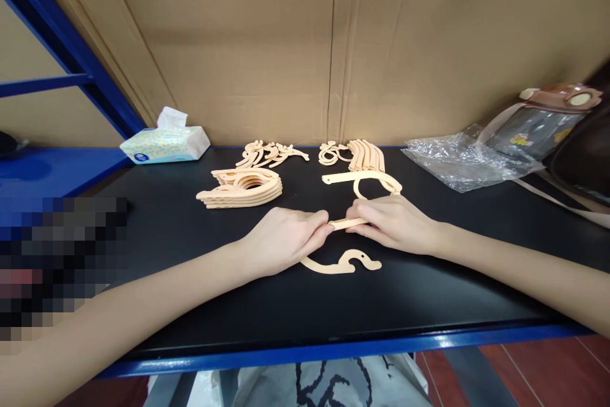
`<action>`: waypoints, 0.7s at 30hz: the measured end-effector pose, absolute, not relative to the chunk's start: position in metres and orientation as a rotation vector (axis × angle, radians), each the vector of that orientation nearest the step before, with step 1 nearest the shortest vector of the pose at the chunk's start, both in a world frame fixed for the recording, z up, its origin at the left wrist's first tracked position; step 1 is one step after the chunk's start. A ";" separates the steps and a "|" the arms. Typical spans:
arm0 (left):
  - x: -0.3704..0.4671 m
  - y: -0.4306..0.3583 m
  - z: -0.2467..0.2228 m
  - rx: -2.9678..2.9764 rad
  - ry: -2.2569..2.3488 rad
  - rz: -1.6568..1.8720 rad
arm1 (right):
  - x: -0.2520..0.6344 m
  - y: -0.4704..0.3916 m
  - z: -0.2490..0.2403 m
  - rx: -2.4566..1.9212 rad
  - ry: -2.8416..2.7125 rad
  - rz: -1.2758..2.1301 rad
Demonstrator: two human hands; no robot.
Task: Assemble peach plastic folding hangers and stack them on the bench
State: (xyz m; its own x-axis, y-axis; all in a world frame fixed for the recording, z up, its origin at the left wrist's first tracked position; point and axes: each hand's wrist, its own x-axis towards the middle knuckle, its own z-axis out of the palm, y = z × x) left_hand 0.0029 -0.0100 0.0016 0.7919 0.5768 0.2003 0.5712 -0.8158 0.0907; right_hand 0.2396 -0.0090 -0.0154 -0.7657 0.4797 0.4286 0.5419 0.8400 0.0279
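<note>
Just above the middle of the table, my left hand [288, 239] pinches one end of a beige plastic hanger arm [342, 224]. My right hand [400, 223] is closed round the same piece from the other side, so most of it is hidden. A curved beige hanger hook [328, 266] extends from under my left hand; I cannot tell if it is joined to the held piece. Right behind my right hand, another long hanger arm with a loop [350, 177] lies flat.
Behind my left hand is a stack of folded hangers [248, 190]. Farther back are loose hooks [271, 154], a row of hanger arms [366, 155] and a tissue pack [164, 143]. A clear plastic bag [457, 159] and a bottle [538, 124] stand right, against cardboard [238, 45].
</note>
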 end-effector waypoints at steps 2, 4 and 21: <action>0.003 -0.010 0.000 2.951 0.962 0.368 | 0.240 -0.009 -0.016 -0.773 -2.610 -0.208; 0.003 -0.009 -0.001 2.944 0.977 0.382 | 0.240 -0.009 -0.016 -0.779 -2.617 -0.200; 0.004 -0.009 -0.007 2.990 1.060 0.465 | 0.240 -0.009 -0.016 -0.707 -2.639 -0.199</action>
State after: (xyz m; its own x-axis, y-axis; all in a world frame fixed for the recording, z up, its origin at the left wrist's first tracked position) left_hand 0.0035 -0.0094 -0.0066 0.7397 0.6064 0.2918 0.6252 -0.7797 0.0354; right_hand 0.2403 -0.0088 -0.0163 -0.7921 0.4494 0.4131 0.5061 0.8618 0.0329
